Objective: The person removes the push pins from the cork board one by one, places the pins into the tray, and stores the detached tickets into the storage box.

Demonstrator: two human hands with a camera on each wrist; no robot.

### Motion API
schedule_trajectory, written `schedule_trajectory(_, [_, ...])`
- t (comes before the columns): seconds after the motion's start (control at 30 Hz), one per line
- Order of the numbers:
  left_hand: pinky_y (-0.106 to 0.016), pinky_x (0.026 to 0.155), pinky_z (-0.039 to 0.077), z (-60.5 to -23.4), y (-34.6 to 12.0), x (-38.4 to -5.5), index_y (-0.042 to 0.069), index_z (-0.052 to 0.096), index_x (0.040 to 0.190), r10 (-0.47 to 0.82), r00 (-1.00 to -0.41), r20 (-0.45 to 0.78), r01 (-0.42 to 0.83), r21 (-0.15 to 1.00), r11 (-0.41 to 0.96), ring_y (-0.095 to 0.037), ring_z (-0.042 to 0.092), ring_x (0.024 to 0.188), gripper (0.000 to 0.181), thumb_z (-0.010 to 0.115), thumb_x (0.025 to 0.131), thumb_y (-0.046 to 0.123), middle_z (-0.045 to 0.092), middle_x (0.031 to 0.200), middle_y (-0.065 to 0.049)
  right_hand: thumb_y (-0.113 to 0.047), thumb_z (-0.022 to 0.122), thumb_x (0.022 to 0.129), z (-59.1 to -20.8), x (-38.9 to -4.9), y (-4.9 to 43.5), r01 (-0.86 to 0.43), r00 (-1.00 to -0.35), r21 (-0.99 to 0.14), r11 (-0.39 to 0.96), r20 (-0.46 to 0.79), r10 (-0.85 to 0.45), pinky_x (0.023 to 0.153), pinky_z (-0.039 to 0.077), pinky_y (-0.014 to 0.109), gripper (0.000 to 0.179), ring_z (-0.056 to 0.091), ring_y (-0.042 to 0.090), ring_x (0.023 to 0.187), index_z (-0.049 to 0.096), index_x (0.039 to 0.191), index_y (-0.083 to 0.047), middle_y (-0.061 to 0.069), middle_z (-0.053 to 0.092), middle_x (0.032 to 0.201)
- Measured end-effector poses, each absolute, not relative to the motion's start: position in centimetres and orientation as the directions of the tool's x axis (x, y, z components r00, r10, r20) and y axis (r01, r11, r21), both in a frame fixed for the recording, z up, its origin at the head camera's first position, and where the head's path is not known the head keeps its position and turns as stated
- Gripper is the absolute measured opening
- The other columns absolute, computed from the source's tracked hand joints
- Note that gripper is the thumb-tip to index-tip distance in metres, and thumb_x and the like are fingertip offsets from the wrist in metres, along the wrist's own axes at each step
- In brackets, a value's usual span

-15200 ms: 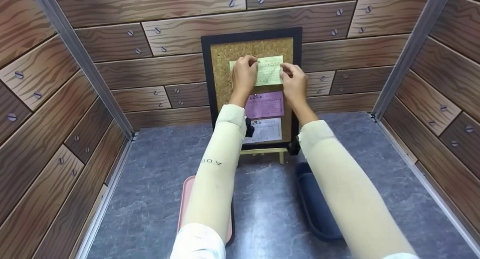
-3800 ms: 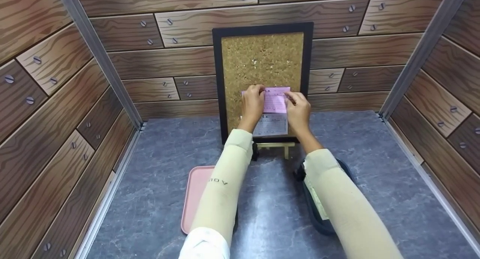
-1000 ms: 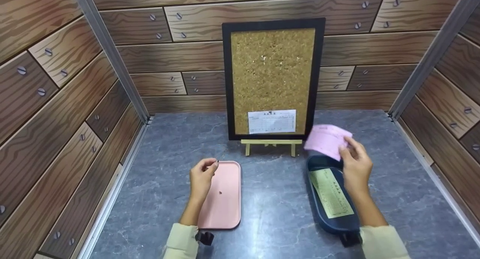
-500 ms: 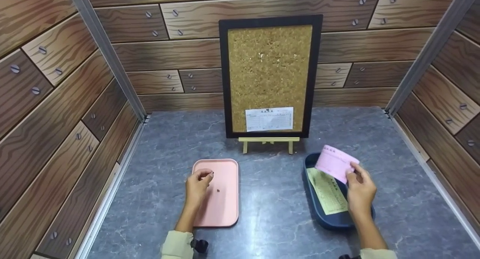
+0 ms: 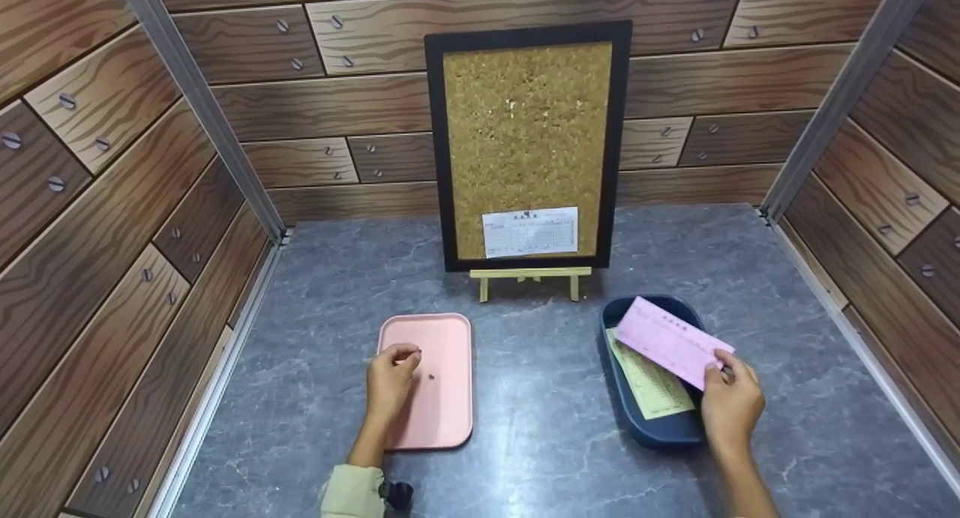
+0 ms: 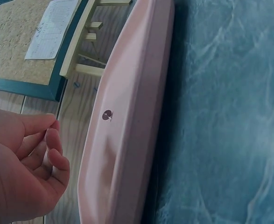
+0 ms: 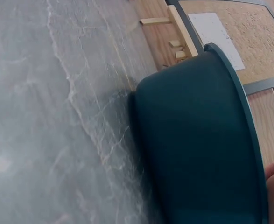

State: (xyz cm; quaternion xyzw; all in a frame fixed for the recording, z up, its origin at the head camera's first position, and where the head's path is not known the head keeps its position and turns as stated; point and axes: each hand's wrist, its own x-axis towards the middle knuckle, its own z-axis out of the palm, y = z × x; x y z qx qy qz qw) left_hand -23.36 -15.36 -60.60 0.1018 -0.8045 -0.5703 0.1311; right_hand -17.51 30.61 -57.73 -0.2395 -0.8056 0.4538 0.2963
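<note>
Over the pink tray (image 5: 450, 428), my left hand (image 5: 390, 383) pinches a tiny dark thumbtack (image 5: 419, 351) between thumb and forefinger; the left wrist view mostly hides it between the fingertips. Another dark thumbtack (image 6: 107, 115) lies on the tray floor. At the right, my right hand (image 5: 733, 409) holds a pink printed slip (image 5: 667, 342) by its near right corner, tilted above the blue tray (image 5: 652, 434). A yellow-green slip (image 5: 651, 383) lies in that tray, partly covered by the pink one. In the right wrist view, the blue tray's wall hides most of my hand.
A black-framed corkboard (image 5: 525, 143) leans on a small wooden easel (image 5: 530, 273) at the back. One white slip (image 5: 530, 232) is pinned low on it. Dark grey marbled tabletop (image 5: 536, 398) lies between the trays. Wood-patterned walls (image 5: 300, 113) close in three sides.
The yellow-green and pink slips have left the corkboard; the yellow-green one now lies in the blue tray. Lately my right hand lowered the pink slip toward that tray; my left moved over the pink tray.
</note>
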Motion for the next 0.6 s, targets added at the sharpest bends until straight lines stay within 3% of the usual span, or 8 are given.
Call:
schedule_trajectory(0.2, [-0.021, 0.067, 0.052, -61.12, -15.4, -23.24, 0.0, 0.076, 0.093, -0.306, -0.947, 0.102, -0.011, 0.938, 0.347, -0.014, 0.064, 0.074, 0.008, 0.071, 0.086, 0.002, 0.074, 0.086, -0.012, 0.003, 0.057, 0.093, -57.82, -17.31, 30.29, 0.108, -0.725, -0.804, 0.584, 0.338, 0.6, 0.082, 0.039, 0.04, 0.029, 0.059, 0.034, 0.093, 0.067, 0.119, 0.009, 0.029, 0.062, 0.114])
schedule_trajectory(0.37, [-0.023, 0.068, 0.052, -61.47, -15.58, -23.13, 0.002, 0.076, 0.092, -0.308, -0.947, 0.091, -0.032, 0.927, 0.373, -0.014, 0.065, 0.074, 0.008, 0.072, 0.086, 0.003, 0.075, 0.084, -0.01, 0.004, 0.058, 0.091, -57.95, -17.4, 29.94, 0.09, -0.752, -0.767, 0.635, 0.365, 0.548, 0.084, 0.041, 0.053, 0.028, 0.061, 0.041, 0.094, 0.067, 0.117, 0.009, 0.03, 0.062, 0.11])
schedule_trajectory(0.6, [-0.03, 0.073, 0.053, -61.66, -15.85, -22.88, 0.004, 0.077, 0.094, -0.298, -0.95, 0.095, -0.052, 0.891, 0.451, -0.017, 0.067, 0.079, 0.01, 0.071, 0.086, 0.006, 0.075, 0.086, -0.008, 0.005, 0.06, 0.088, -58.03, -17.44, 29.97, 0.082, -0.794, -0.723, 0.686, 0.369, 0.484, 0.085, 0.042, 0.062, 0.029, 0.06, 0.049, 0.098, 0.066, 0.115, 0.013, 0.033, 0.062, 0.107])
